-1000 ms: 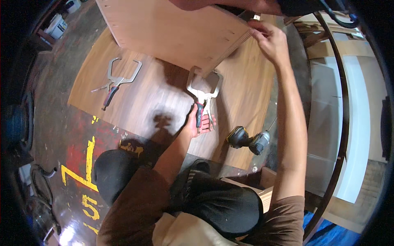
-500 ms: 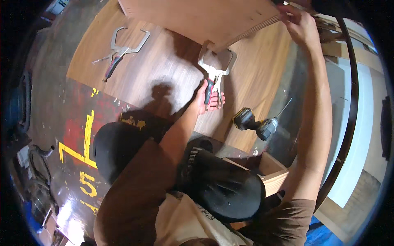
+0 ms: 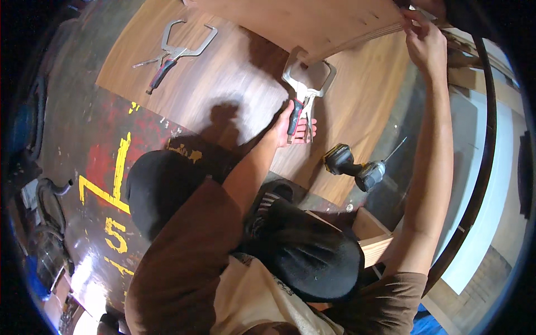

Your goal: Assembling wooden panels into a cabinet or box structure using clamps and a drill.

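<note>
My left hand [image 3: 285, 125] is closed around the dark and red grip of a locking C-clamp [image 3: 302, 92]. The clamp's silver jaws stand around the lower corner of a raised wooden panel [image 3: 318, 22]; whether they touch it, I cannot tell. Up at the panel's far right end is my right hand [image 3: 426, 44], its fingers bent and pinched on the edge there. That spot is partly dark, so the exact hold is hard to see. A second locking C-clamp [image 3: 174, 53] lies on the wood-grain board [image 3: 167, 106] to the left.
A cordless drill [image 3: 349, 167] with a long bit lies at the board's right edge. Beside my knee sits a small open wooden box [image 3: 373, 240]. White and wooden boards [image 3: 480, 184] lean at the right, behind a dark curved strip [image 3: 484, 162]. Hoses [image 3: 53, 215] lie at the left.
The whole view has shifted a little, so most things sit slightly farther right. Both hands keep their hold, and the clamp stays at the panel's corner.
</note>
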Demonstrator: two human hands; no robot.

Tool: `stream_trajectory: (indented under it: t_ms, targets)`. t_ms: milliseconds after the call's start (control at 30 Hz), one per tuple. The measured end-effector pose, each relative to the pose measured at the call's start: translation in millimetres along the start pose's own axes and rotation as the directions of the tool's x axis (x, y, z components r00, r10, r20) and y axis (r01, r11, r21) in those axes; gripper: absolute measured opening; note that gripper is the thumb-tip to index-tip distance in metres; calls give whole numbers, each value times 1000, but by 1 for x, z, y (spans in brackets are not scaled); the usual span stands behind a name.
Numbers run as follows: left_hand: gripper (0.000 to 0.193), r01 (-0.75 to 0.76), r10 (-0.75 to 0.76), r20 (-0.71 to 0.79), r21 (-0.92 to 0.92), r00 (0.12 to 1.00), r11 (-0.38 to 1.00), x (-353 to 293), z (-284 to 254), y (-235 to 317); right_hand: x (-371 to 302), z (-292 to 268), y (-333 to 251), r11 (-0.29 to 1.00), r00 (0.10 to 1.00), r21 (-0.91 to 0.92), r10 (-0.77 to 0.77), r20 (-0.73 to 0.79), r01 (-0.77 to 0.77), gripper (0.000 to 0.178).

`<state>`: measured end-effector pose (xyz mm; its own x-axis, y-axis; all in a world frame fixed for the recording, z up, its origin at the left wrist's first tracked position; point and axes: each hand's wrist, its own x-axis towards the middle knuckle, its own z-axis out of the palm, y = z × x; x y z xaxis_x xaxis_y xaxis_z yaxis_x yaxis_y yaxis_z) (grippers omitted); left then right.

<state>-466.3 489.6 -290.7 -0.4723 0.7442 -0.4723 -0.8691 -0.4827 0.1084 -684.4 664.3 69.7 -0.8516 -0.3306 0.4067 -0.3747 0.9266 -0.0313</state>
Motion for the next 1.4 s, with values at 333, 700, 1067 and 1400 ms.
stream_trajectory:
  t_ms: [333,700,1067,1400]
  targets:
    - [117,-41,41,27,28,999,999,5,-8,-2,-17,-15,-47,1000,998,-28,9,-70,-11,24]
    - [117,-66,66,9,4,998,998,5,-8,-5,-35,31,-24,998,935,-48,-48,-351,33,25]
    - [118,-81,84,-32,87,996,993,13,-8,-7,-42,36,-30,997,933,-57,-73,-352,56,25]
    - [120,-124,125,0,125,992,984,17,-16,-9,-42,36,-35,987,900,-100,-153,-407,122,30]
